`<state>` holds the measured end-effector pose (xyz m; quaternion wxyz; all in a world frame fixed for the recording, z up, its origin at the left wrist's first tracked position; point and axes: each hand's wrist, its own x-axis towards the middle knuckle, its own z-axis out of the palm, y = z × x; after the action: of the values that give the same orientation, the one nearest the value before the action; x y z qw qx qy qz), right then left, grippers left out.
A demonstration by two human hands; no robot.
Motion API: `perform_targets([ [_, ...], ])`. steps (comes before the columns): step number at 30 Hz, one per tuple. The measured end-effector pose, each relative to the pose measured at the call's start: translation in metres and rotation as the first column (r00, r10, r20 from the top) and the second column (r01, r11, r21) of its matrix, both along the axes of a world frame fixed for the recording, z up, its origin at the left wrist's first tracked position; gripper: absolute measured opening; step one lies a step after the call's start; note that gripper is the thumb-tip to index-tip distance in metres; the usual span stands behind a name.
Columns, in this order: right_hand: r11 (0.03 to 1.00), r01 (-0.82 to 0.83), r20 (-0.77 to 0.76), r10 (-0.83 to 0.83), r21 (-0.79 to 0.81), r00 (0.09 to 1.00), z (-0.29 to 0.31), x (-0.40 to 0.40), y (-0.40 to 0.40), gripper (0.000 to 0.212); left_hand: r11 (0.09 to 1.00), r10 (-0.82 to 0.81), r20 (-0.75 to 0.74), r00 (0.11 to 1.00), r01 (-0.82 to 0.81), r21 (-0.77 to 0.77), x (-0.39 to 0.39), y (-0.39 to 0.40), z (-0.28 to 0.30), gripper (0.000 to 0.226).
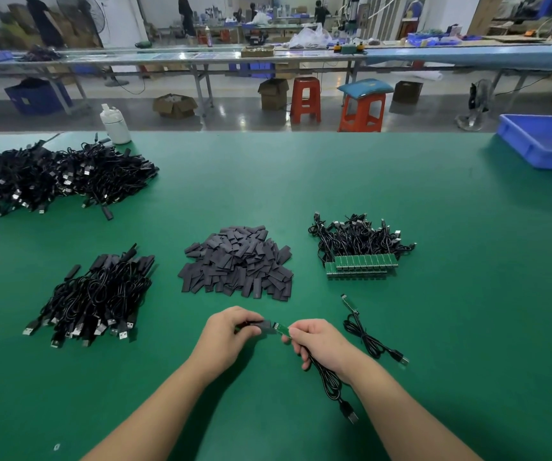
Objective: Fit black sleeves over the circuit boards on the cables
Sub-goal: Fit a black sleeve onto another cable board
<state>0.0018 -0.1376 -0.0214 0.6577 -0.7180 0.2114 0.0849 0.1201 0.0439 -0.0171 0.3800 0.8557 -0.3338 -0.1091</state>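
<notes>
Head view: small green circuit board [283, 330] sits between both hands, low centre over the green matte desk [434, 227]. Left hand [226, 332] has fingers curled, pinching a flat black sleeve [263, 327] whose open end touches the board tip. Right hand [318, 342] is curled round the board's rear end and its thin black cable [329, 380], which hangs to a USB plug. Heap of flat black sleeves [236, 264] lies beyond the hands. Unsleeved boards with cables [361, 247] sit to the right, sleeved cables [96, 297] to the left. One loose cable [367, 337] lies just beside the right hand.
</notes>
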Motion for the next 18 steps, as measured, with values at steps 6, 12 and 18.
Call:
perform_targets([
  [6,1.0,-0.01,0.002,0.01,-0.001,1.0,-0.0016,0.0008,0.0002,0.026,0.999,-0.029,0.019,0.999,0.03,-0.03,-0.0045,-0.002,0.004,0.017],
  [12,1.0,0.0,0.007,0.0,-0.004,1.0,-0.001,-0.0003,0.0004,0.026,0.998,-0.012,0.048,0.999,0.014,-0.054,-0.006,-0.0025,0.0028,0.014],
  [18,1.0,-0.004,0.007,0.004,-0.01,1.0,0.0005,-0.0006,0.0006,0.026,1.0,-0.018,0.075,0.997,0.019,-0.012,-0.0051,0.0008,0.0026,0.014],
])
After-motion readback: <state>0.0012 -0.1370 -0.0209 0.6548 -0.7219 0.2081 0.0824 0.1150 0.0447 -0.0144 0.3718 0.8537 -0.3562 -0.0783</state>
